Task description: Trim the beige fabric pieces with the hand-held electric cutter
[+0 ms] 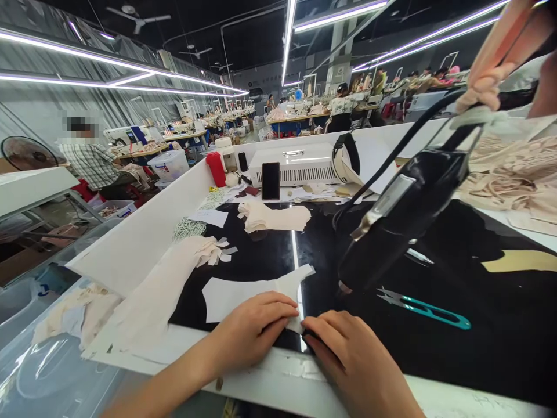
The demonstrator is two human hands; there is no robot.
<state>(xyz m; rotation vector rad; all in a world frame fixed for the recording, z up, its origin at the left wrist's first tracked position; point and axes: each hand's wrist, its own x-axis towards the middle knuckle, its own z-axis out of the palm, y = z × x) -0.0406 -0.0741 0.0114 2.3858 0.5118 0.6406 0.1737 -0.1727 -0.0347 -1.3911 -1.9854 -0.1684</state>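
A white cut fabric piece [243, 293] lies on the black tabletop right in front of me. My left hand [259, 325] rests on its right end, fingers together and pressed on the cloth near the edge. My right hand [354, 351] meets the same end from the right, its fingertips and thumb closed at the corner; the exact grip is partly hidden. Right of my hands lie teal thread snips [429, 310], with a small pale tool [420, 256] beyond them. A black corded hand tool [400, 203] hangs above the table, tip down, close to my right hand.
Stacked cream fabric pieces [276, 217] lie at the back, and a longer pile [161, 290] at left. A phone [270, 181] leans against a white vented box [296, 162]. Beige fabric strips [509, 174] heap at right. White boards [143, 232] edge the table. A person [89, 157] sits at left.
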